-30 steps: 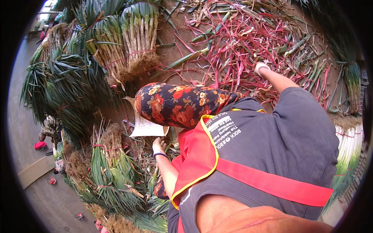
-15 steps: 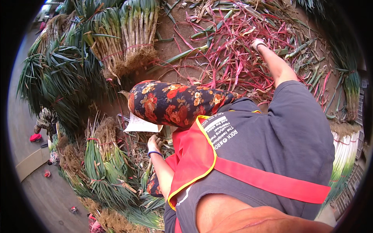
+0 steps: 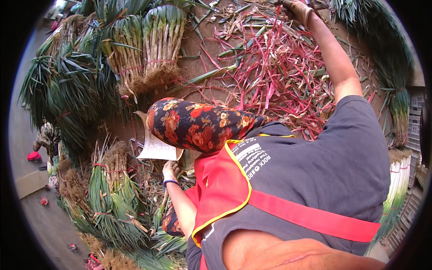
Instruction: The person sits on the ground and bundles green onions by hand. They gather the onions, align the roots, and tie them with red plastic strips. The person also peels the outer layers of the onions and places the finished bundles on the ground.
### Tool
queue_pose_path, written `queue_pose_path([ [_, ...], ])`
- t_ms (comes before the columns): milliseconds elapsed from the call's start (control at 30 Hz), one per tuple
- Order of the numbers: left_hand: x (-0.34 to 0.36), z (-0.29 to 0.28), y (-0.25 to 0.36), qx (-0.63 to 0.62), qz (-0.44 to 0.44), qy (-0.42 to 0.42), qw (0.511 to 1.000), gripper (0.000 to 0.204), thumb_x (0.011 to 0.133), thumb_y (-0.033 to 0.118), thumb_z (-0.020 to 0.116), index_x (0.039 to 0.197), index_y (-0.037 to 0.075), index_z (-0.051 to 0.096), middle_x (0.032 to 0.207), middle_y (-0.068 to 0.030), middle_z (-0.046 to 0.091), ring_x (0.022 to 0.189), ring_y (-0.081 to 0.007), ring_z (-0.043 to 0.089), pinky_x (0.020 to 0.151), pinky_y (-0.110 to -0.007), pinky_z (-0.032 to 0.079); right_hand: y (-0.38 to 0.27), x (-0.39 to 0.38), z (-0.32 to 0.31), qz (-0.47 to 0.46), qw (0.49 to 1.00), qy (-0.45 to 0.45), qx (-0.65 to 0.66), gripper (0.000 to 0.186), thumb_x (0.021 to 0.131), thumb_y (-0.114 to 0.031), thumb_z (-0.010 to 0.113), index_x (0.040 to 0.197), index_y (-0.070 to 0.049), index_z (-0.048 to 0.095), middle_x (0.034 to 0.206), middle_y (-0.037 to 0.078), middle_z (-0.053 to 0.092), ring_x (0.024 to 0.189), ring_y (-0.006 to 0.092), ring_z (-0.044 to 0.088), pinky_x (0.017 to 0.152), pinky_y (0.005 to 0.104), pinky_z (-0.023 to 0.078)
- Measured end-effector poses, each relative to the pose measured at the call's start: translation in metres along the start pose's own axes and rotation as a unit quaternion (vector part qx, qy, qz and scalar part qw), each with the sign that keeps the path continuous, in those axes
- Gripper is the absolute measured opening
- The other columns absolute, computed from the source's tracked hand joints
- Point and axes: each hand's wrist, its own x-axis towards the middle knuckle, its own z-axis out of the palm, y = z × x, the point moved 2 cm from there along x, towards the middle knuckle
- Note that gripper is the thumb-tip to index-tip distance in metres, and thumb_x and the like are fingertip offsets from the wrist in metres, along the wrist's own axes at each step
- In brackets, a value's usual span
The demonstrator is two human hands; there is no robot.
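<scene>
Holding a strip [image 3: 277, 10], the right hand [image 3: 295, 9] is outstretched; left hand [image 3: 170, 171] looks open; bundles [image 3: 164, 41] are tied, many strips [image 3: 288, 72] loose.

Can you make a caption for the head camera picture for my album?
Amid leafy green bundles: right hand at the far edge of tangled red strips, left hand near a white sheet.

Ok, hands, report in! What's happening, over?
Right hand: at the far edge of the red strips, grip unclear. Left hand: by the white sheet, grip unclear. Flowery leg between them.
</scene>
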Motion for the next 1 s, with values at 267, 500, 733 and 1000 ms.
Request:
queue_pose_path([
  [267, -0.013, -0.013, 0.037, -0.097, 0.091, -0.019, 0.991, 0.055, 0.088, 0.033, 0.059, 0.131, 0.001, 0.043, 0.132, -0.0141, 0.048, 0.116, -0.0281, 0.051, 0.096, -0.04, 0.043, -0.114, -0.047, 0.07, -0.184, 0.97, -0.154, -0.036, 0.027, 0.09, -0.029, 0.055, 0.107, -0.01, 0.064, 0.067, 0.0, 0.053, 0.062, 0.0099, 0.051, 0.06, 0.0282, 0.046],
  [500, -0.003, -0.022, 0.019, -0.108, 0.036, 0.01, 0.993, 0.049, 0.091, 0.027, 0.056, 0.131, 0.003, 0.044, 0.133, -0.0148, 0.047, 0.112, -0.0274, 0.054, 0.089, -0.037, 0.047, -0.081, 0.025, 0.043, -0.199, 0.97, 0.027, -0.137, 0.035, 0.087, -0.034, 0.058, 0.112, -0.01, 0.064, 0.074, 0.003, 0.058, 0.068, 0.0134, 0.055, 0.065, 0.0307, 0.048],
  [733, -0.015, -0.025, 0.003, -0.027, 0.026, 0.043, 0.998, 0.043, 0.09, 0.023, 0.059, 0.126, 0.004, 0.05, 0.12, -0.014, 0.057, 0.102, -0.0262, 0.061, 0.08, -0.036, 0.051, 0.164, 0.046, -0.088, 0.107, 0.824, 0.129, -0.542, 0.052, 0.083, -0.047, 0.055, 0.112, -0.004, 0.062, 0.117, 0.018, 0.06, 0.107, 0.0307, 0.058, 0.093, 0.0382, 0.043],
  [1000, -0.004, -0.019, 0.0, 0.016, -0.013, 0.032, 0.999, 0.044, 0.089, 0.021, 0.057, 0.128, 0.003, 0.049, 0.123, -0.0153, 0.055, 0.107, -0.028, 0.058, 0.088, -0.039, 0.048, 0.411, -0.085, -0.134, 0.324, 0.853, 0.103, -0.395, 0.065, 0.076, -0.041, 0.069, 0.129, -0.007, 0.05, 0.131, 0.018, 0.051, 0.119, 0.032, 0.049, 0.096, 0.0417, 0.041],
])
